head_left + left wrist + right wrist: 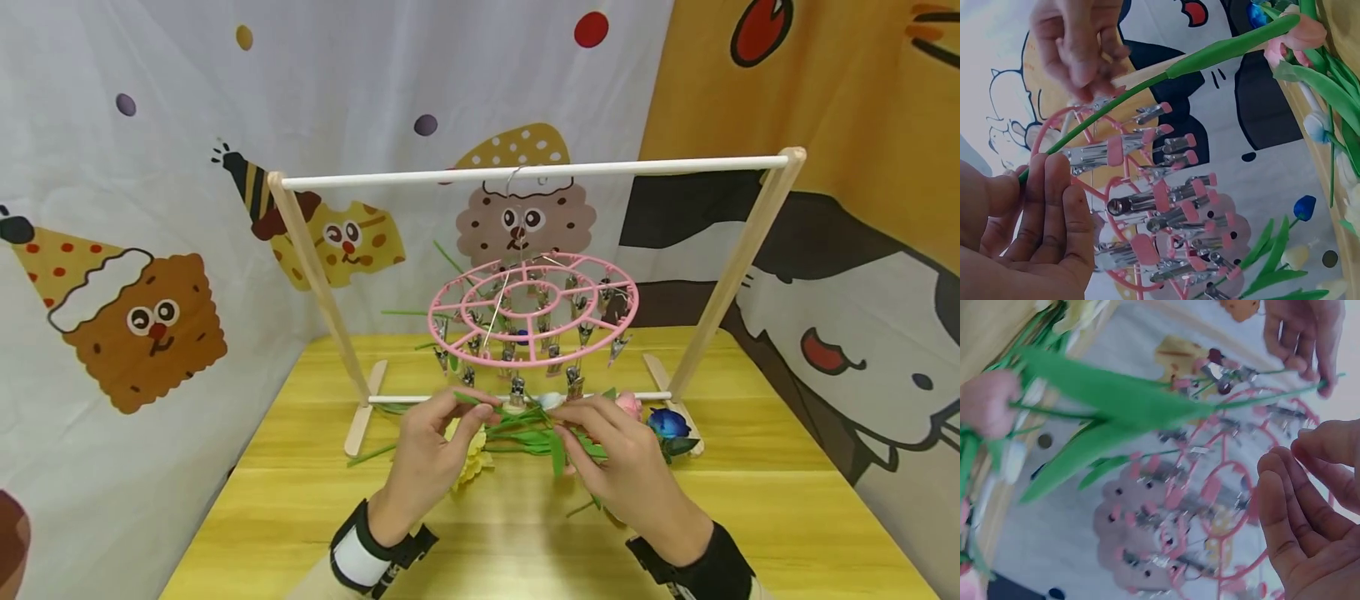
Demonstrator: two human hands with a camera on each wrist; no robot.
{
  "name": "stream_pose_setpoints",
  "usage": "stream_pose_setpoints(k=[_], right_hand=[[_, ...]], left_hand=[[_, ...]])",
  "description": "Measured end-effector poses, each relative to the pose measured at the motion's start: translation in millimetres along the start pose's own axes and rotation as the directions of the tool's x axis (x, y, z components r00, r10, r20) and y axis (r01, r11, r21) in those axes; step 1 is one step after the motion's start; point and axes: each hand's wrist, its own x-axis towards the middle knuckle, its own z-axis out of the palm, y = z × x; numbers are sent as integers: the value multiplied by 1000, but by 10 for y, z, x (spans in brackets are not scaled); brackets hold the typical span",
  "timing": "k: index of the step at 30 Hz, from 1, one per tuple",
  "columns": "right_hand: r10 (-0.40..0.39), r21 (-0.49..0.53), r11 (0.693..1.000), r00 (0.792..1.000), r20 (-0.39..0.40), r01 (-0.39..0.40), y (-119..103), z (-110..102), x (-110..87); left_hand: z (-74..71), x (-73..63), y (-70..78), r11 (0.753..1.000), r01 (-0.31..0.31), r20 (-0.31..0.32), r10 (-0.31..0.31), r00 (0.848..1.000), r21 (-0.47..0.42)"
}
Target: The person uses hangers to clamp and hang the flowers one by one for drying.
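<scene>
Nearest us, the left hand [435, 437] pinches the green stem [1110, 107] of a pink tulip [988, 403]; the right hand [626, 462], loosely curled, appears to hold nothing. Behind them hangs a round clip hanger [532, 327]; bumped, it could swing and snag the leaf [1135, 403].

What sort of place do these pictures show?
Probably an indoor corner set up for tabletop activities: cartoon-printed fabric covers the background, and a wood-look table carries a small rack with a pink clip hanger.
</scene>
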Motion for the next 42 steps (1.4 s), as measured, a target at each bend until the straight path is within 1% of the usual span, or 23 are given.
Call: stream_pose_setpoints(k=[2, 6, 10, 14, 16, 21, 26, 29, 36, 42], right_hand=[[-17, 1, 1000, 1000, -6, 17, -39, 42, 64], [-12, 6, 1000, 1000, 23, 12, -82, 104, 162], [-20, 15, 1000, 999, 49, 20, -99, 154, 232], [-37, 14, 999, 998, 42, 36, -98, 186, 280], [-47, 16, 999, 998, 29, 46, -91, 192, 296], [-62, 14, 998, 998, -4, 62, -66, 191, 319], [-29, 38, 999, 999, -22, 30, -41, 158, 319], [-10, 46, 999, 999, -36, 12, -24, 124, 319], [43, 47, 998, 996, -78, -39, 16, 24, 281], [91, 54, 995, 990, -111, -85, 50, -52, 253]], left_hand=[[23, 29, 7, 1000, 0, 14, 0, 1000, 12], [57, 73, 10, 1000, -8, 34, 7, 999, 26], [88, 115, -4, 999, -33, 40, 32, 999, 16], [122, 156, -5, 999, -49, 43, 49, 998, 17], [136, 169, 3, 999, -43, 44, 41, 998, 30], [154, 177, 31, 999, 14, 49, -16, 999, 30], [161, 162, 17, 998, 48, 42, -49, 998, 46], [166, 150, -7, 997, 51, 28, -53, 998, 61], [216, 127, -58, 994, 19, -32, -16, 999, 108], [262, 117, -52, 990, 26, -59, -17, 998, 140]])
